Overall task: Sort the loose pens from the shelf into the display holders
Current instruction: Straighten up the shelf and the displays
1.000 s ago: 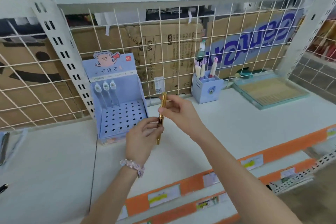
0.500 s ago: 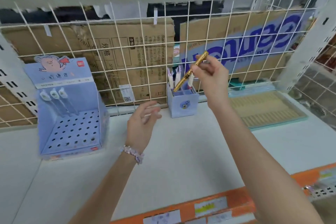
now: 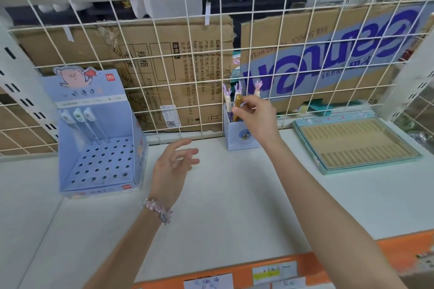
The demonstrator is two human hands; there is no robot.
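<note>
**Gold pen going into the small blue holder**

You are pinching the gold pen (image 3: pixel 237 107) between the thumb and fingertips of your right hand (image 3: pixel 257 117), just above centre of the frame, and holding it near upright so its lower end is dropping into the small blue holder (image 3: pixel 239 134) by the wire grid (image 3: pixel 164 58). That steep angle looks chosen to clear the pens with hand-shaped tops (image 3: pixel 237 89) already standing there. Your left hand (image 3: pixel 172 166) is hovering over the white shelf (image 3: pixel 234 206) at centre, fingers loosely spread and holding nothing, probably free for the next pen. The pig display stand (image 3: pixel 98 138) at left is carrying three pens in its back row, most holes unfilled.
</note>
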